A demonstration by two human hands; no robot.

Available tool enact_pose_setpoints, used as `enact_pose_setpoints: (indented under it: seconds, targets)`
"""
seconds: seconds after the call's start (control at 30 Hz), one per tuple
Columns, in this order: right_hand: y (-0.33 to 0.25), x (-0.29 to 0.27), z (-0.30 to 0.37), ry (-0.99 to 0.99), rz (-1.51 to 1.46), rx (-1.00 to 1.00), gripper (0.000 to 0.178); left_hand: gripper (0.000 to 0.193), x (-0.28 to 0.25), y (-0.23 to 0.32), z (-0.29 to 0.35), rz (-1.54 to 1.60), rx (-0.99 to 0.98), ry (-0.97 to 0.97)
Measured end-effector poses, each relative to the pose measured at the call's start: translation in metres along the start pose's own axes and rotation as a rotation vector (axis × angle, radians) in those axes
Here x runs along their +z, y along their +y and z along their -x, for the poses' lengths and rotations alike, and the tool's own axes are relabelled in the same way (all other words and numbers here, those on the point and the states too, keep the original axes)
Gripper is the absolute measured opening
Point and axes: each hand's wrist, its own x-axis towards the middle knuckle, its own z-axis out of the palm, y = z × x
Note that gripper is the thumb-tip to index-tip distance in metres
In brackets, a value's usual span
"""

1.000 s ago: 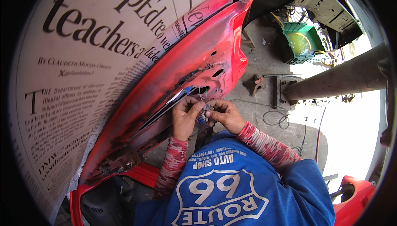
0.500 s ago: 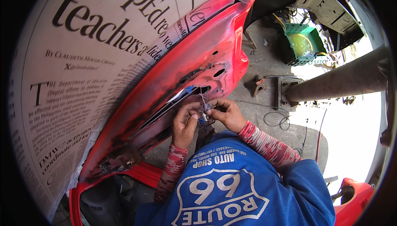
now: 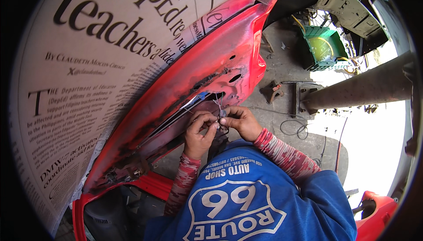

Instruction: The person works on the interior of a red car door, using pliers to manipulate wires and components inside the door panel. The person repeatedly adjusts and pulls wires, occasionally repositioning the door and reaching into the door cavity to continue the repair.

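My left hand (image 3: pixel 200 136) and my right hand (image 3: pixel 243 122) meet fingertip to fingertip beside the opening in a red car door (image 3: pixel 207 58). Between my right thumb and fingers is a small grey wire connector (image 3: pixel 222 113), with thin wires (image 3: pixel 219 99) running from it up to the door opening. My left thumb and fingertips are pinched together right against it. What they hold is too small and covered to make out. The door's inner side shows bare, sanded patches and dark grime.
Newspaper (image 3: pixel 79 69) covers the window area on the left. A green crate (image 3: pixel 324 49) with a yellow hose stands on the floor at the far right. Near it are a thick metal post (image 3: pixel 361 87), a rusty metal stand (image 3: pixel 275 92) and a loop of thin cable (image 3: pixel 295 128).
My left fingertips have closed into a pinch and come closer to my right ones. The blue and white bit seen between the hands is now hidden. My right hand has barely moved.
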Motion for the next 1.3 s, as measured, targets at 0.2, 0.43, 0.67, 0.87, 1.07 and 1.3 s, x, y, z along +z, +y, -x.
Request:
enact_pose_setpoints:
  seconds: [0.2, 0.43, 0.67, 0.87, 1.07, 1.3]
  targets:
    - [0.008, 0.002, -0.001, 0.083, -0.108, -0.002, 0.012, 0.012, 0.004, 0.005, -0.001, -0.183, 0.043, 0.069]
    - [0.008, 0.002, -0.007, 0.124, -0.029, -0.037, 0.012, 0.009, 0.013, -0.002, 0.003, -0.109, -0.040, -0.105]
    - [0.002, -0.001, -0.010, 0.061, -0.117, -0.001, 0.012, 0.012, -0.003, 0.001, 0.004, -0.112, -0.201, -0.136]
    - [0.000, -0.011, -0.009, 0.074, 0.003, 0.013, 0.013, 0.012, -0.020, 0.015, -0.004, -0.140, -0.328, -0.093]
    - [-0.001, -0.010, -0.008, 0.000, -0.007, 0.011, 0.011, 0.008, 0.000, 0.023, -0.012, -0.168, -0.123, -0.007]
    - [0.000, -0.010, -0.007, 0.028, -0.022, 0.000, 0.013, 0.014, 0.002, 0.020, -0.004, -0.120, -0.291, -0.058]
